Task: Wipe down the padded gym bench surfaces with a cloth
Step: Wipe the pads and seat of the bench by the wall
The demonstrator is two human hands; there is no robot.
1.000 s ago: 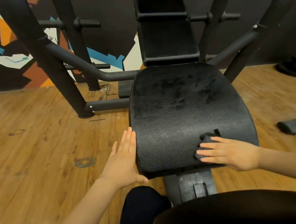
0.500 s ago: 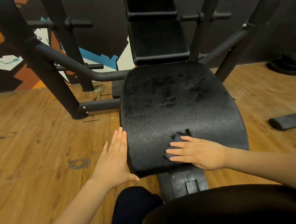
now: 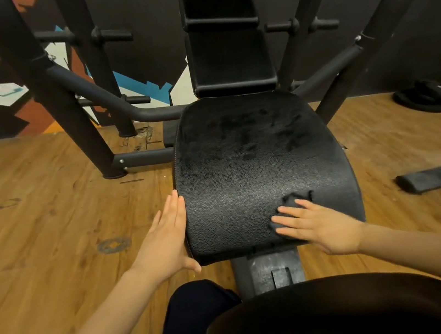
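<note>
My right hand (image 3: 328,226) presses a dark cloth (image 3: 292,207) flat-fingered on the bench pad (image 3: 249,173); my left hand (image 3: 164,242), open, rests against the pad's left edge.

Clearance around the seat pad.
The seat pad (image 3: 257,166) is bare across its middle and far half; the backrest (image 3: 228,58) blocks its far edge, the frame posts (image 3: 53,101) flank both sides, and open floor (image 3: 51,237) lies to the left.
</note>
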